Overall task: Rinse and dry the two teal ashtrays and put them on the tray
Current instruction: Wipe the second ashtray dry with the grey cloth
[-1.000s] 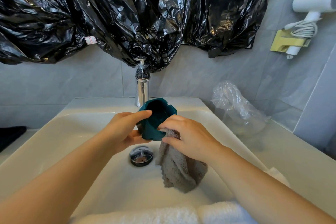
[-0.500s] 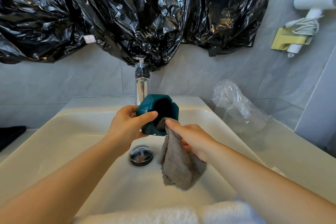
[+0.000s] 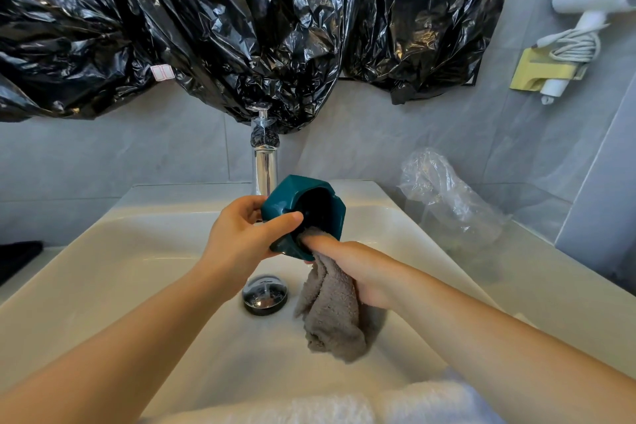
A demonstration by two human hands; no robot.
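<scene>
Teal ashtray [image 3: 309,203] gripped by left hand [image 3: 241,241], right hand [image 3: 361,272] clutching grey cloth [image 3: 330,323], fingers [image 3: 321,240] now pushed deeper inside

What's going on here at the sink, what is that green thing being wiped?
A person is drying an ashtray over a bathroom sink. Their left hand grips a teal ashtray, tipped so its opening faces them, above the white sink. Their right hand holds a grey cloth and pushes part of it into the ashtray's bowl, while the rest hangs down over the basin. Only one ashtray is in sight, and no tray shows.
</scene>
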